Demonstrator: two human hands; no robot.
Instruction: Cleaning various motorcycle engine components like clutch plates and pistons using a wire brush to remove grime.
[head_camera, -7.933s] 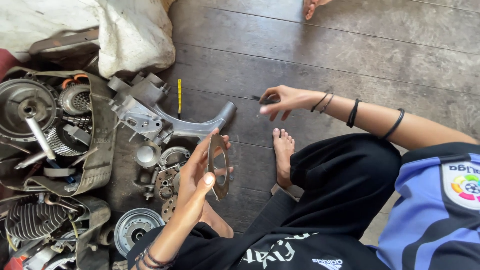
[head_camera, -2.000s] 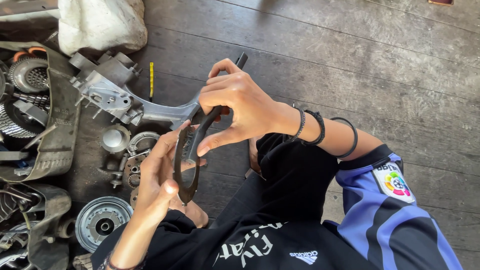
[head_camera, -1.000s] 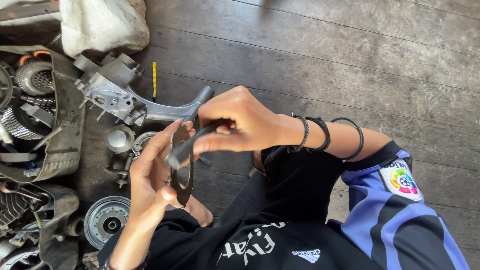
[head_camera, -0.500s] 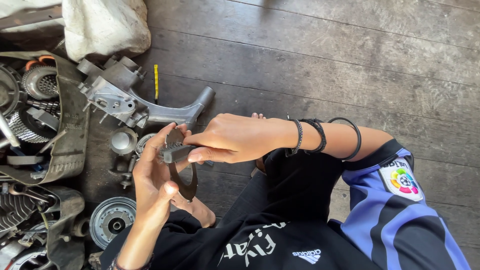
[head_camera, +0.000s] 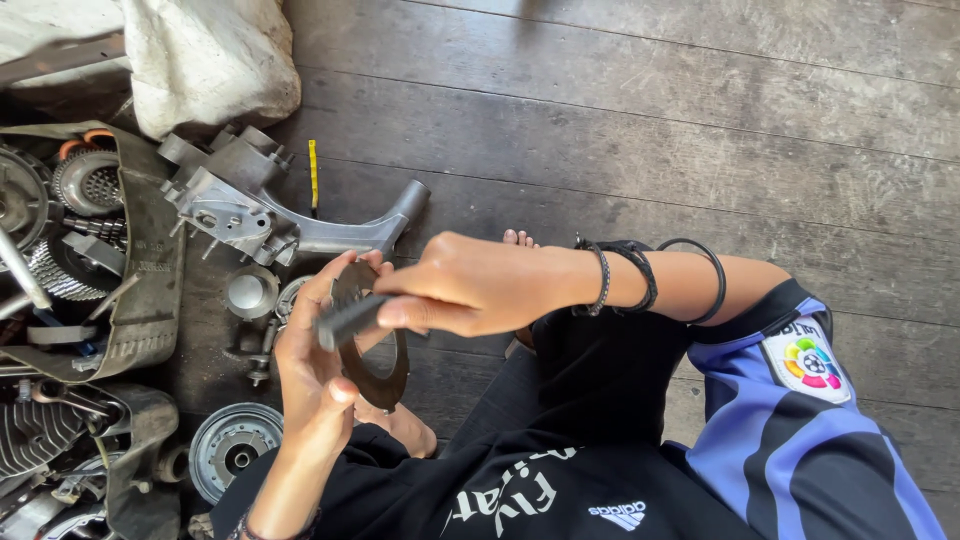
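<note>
A flat dark metal ring (head_camera: 372, 358) is held up on edge in the left hand (head_camera: 315, 360). It is pinched by the fingers (head_camera: 343, 392), with the thumb pressed on its near rim and the other fingers curled behind it. The left arm comes up from the near edge of the view. The right hand (head_camera: 465, 285) is reached across from the right, with black bands seen on its wrist. Its fingers are closed around a short grey bar-shaped tool (head_camera: 347, 320), and the tool is laid against the face of the ring. The ring is kept above the lap, over the wooden floor (head_camera: 640, 110).

To the left, a grey metal engine casing (head_camera: 262, 205) is laid on the floor, with a yellow stick (head_camera: 313, 173) just beside it. A round pulley wheel (head_camera: 230, 448) is seen near the left knee. More gears and engine parts (head_camera: 70, 210) are piled at the far left, under a white sack (head_camera: 190, 55). A bare foot (head_camera: 515, 240) is partly hidden behind the right hand.
</note>
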